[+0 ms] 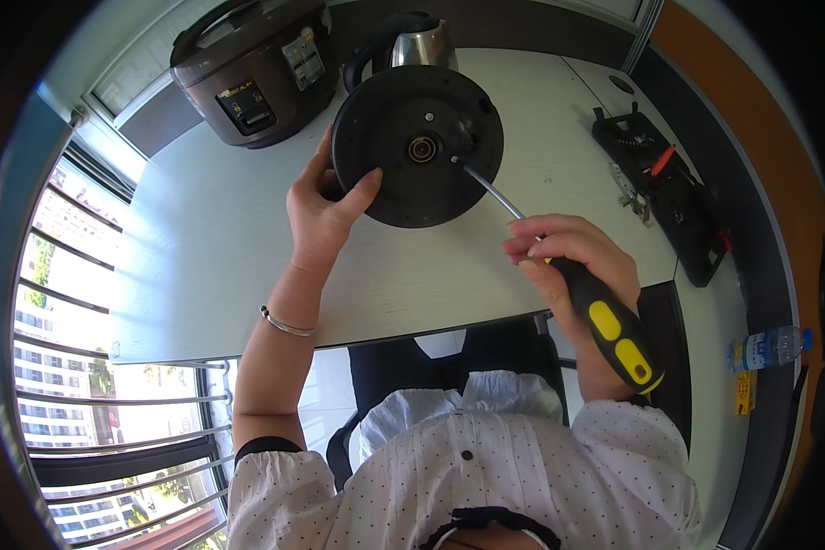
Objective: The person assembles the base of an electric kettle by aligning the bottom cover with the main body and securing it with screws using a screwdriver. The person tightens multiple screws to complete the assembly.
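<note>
An electric kettle [424, 46] of steel and black plastic is tipped so that its round black underside [394, 188] faces me. A ringed connector sits at the centre of this base, with small screws or screw holes around it. My left hand [328, 202] grips the base's left edge, thumb on the face and the other fingers partly hidden behind. In my right hand [587, 261] is a screwdriver [621, 335] with a black and yellow handle, fingers curled around its handle and shaft. The screwdriver's tip meets the base at a small bright spot right of the connector.
A brown rice cooker [252, 78] stands at the back left of the pale table [220, 284]. An opened black tool case [665, 188] with a red-handled tool lies on the right. Farther right is a water bottle [770, 349]. A barred window [110, 403] is at left.
</note>
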Demonstrator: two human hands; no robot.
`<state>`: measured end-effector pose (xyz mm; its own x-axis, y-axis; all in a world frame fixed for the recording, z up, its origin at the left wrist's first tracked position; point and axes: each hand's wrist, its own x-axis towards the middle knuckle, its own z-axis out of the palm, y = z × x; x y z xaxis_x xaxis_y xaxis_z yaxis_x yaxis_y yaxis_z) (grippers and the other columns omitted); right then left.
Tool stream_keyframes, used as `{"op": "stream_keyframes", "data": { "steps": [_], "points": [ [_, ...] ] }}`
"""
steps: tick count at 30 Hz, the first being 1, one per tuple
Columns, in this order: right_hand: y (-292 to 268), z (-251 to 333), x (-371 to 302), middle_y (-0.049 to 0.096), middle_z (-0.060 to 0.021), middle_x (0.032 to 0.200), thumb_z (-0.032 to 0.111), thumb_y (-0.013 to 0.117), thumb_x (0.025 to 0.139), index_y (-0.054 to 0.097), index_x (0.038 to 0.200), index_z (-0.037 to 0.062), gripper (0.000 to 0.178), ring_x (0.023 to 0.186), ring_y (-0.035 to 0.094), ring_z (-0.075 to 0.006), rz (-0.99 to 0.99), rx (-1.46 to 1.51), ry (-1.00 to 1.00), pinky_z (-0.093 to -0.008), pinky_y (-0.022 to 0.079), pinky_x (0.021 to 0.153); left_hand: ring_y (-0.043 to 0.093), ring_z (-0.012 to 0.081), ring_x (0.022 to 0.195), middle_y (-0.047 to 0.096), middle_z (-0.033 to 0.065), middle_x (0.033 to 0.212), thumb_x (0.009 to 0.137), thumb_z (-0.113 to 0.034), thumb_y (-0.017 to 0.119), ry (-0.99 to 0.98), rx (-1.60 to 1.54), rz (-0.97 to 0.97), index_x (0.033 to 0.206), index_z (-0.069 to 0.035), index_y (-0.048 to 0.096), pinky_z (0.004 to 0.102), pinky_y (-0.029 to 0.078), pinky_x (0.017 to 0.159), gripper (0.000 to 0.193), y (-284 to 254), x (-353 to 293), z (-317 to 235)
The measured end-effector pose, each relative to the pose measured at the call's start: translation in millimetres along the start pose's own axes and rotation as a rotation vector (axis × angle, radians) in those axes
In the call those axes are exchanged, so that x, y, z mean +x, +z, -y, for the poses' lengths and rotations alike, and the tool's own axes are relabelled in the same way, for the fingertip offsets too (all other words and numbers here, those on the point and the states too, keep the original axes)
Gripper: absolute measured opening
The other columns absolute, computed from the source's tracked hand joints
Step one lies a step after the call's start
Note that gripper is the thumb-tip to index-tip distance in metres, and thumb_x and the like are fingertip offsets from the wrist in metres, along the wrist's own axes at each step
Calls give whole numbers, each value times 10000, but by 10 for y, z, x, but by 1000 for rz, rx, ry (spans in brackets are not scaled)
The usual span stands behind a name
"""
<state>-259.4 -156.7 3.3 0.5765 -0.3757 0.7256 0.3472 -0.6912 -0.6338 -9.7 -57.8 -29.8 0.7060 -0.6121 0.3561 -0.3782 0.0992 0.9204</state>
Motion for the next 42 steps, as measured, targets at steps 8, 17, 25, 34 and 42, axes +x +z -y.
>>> {"op": "stream_keyframes", "data": {
  "steps": [8,17,25,34,42],
  "points": [
    [21,-25,-6,677,-150,951,-22,758,736,628,857,-1,178,758,681,-179,-10,-9,-1,-248,545,671,527,62,646,605,14,691,679,-312,747,-6,22,3,1368,35,445,202,433,642,829,-6,0,20],
    [-15,6,-10,656,-178,1001,1,676,807,601,900,-1,119,855,694,-251,64,-33,51,-320,574,756,527,60,647,611,17,700,684,-305,747,17,-2,-1,1368,34,447,197,431,642,820,2,0,26],
    [2,-17,30,661,-170,990,34,718,793,577,875,12,165,837,696,-239,66,12,34,-314,574,743,521,56,643,609,13,699,683,-308,749,16,2,1,1366,33,449,197,428,634,820,5,-1,23],
    [-195,-3,255,686,-150,926,73,772,742,588,826,39,205,791,696,-227,291,-102,-90,-288,566,713,505,56,634,594,6,684,669,-322,753,-3,10,1,1363,26,457,199,425,624,831,-12,9,54],
    [-274,-44,363,698,-122,910,92,783,721,594,803,53,209,786,697,-223,404,-200,-207,-283,568,706,519,62,640,598,12,689,670,-309,754,-8,15,-3,1362,24,460,201,433,632,822,-11,25,71]
  ]
}}
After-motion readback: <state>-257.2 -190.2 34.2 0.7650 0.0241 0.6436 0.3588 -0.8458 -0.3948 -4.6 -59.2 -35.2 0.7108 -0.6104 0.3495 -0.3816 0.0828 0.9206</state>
